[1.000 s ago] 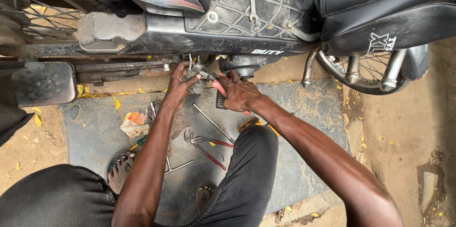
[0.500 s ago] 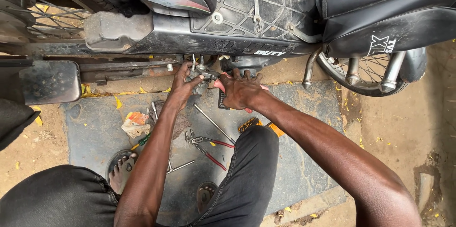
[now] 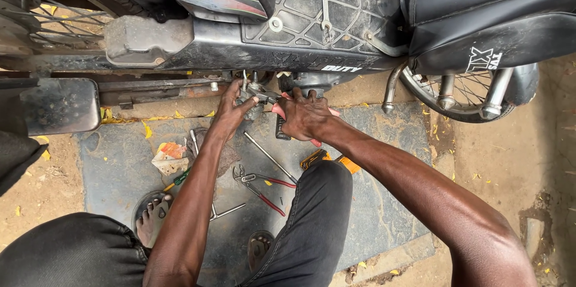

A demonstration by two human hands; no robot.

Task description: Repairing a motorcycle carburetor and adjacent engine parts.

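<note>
A black motorbike [image 3: 312, 17] lies across the top of the view, its underside toward me. My left hand [image 3: 233, 105] grips a small metal part [image 3: 251, 93] under the bike's frame. My right hand [image 3: 305, 116] is closed on the red handles of a plier-like tool [image 3: 277, 107] whose jaws reach that same part. Both hands meet just below the frame, above a grey mat [image 3: 384, 203].
On the mat lie red-handled pliers [image 3: 259, 184], a long metal rod [image 3: 270, 158], a T-shaped wrench [image 3: 225, 212] and a crumpled packet [image 3: 170, 156]. A spanner [image 3: 324, 2] rests on the bike's footboard. My knees and sandalled feet sit at the bottom. Sandy ground surrounds the mat.
The view has shifted slightly. Both hands stay at the same metal part under the frame, with only small movements.
</note>
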